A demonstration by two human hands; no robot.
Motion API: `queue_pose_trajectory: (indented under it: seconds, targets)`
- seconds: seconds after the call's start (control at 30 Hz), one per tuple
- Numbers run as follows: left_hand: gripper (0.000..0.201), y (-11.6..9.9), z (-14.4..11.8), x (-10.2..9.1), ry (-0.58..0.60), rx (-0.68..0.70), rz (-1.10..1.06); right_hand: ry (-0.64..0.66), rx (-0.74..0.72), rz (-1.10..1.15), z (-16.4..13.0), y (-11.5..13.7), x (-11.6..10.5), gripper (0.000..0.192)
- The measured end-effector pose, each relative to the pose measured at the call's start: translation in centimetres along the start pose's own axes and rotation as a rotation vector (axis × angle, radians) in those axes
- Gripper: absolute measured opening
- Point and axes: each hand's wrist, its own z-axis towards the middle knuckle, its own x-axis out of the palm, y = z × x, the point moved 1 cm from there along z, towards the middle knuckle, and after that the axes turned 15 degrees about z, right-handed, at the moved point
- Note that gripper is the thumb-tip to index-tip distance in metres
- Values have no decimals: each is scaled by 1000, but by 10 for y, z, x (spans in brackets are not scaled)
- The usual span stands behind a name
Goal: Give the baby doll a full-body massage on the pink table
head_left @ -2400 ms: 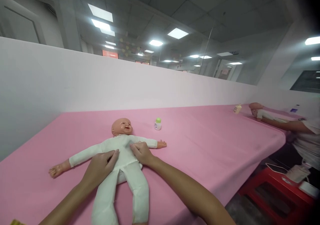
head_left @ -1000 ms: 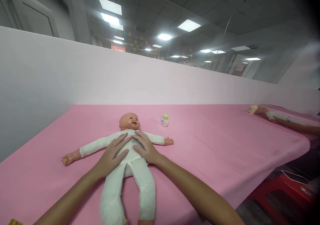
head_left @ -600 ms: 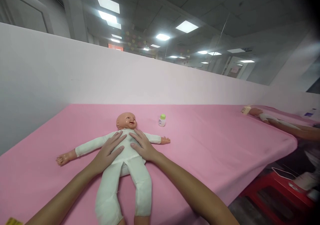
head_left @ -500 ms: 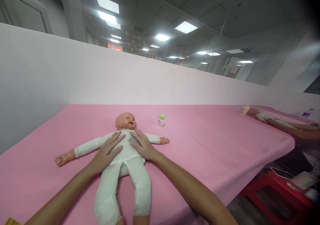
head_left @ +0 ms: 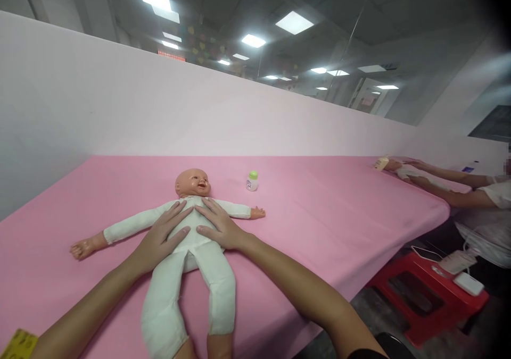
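One baby doll (head_left: pixel 194 244), on its back upon pink cloth (head_left: pixel 319 215); the person's left hand (head_left: pixel 162 236), spread on its torso; right hand (head_left: pixel 221 228), likewise spread there; one green-capped bottle (head_left: pixel 252 182), upright nearby.

"Where's the doll (head_left: pixel 196 243) lying?"
"It's lying on the table (head_left: pixel 311 220); the left hand (head_left: pixel 162 236) and right hand (head_left: pixel 225 230) are resting side by side on its torso."
"And the bottle (head_left: pixel 252 182)?"
"It's standing right of the doll's head, with the wall (head_left: pixel 223 119) running behind both."
"What's sitting farther right?"
"Another doll (head_left: pixel 403 172) is lying there, a second bottle (head_left: pixel 381 163) standing by its head, and a stool (head_left: pixel 459 300) is standing lower."
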Motion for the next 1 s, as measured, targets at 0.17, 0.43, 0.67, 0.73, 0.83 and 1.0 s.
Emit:
queue_pose_trajectory:
  seconds: [0.17,0.43,0.67,0.73,0.83,1.0]
  targets:
    - [63,0,0,-1,-4,40,11,25,-66,-40,0,6,-3,64]
    - [67,0,-1,-2,-10,44,43,25,-25,-38,0,8,-4,64]
    - [66,-3,0,-4,-19,39,45,21,-32,-48,0,7,-3,63]
    - [66,-4,0,-4,-20,41,35,15,-37,-44,0,6,-3,63]
    - [66,-3,0,-3,-20,41,22,13,-40,-40,0,6,-3,63]
    - [65,-2,0,-3,-9,27,14,12,-36,-47,1,5,-3,62]
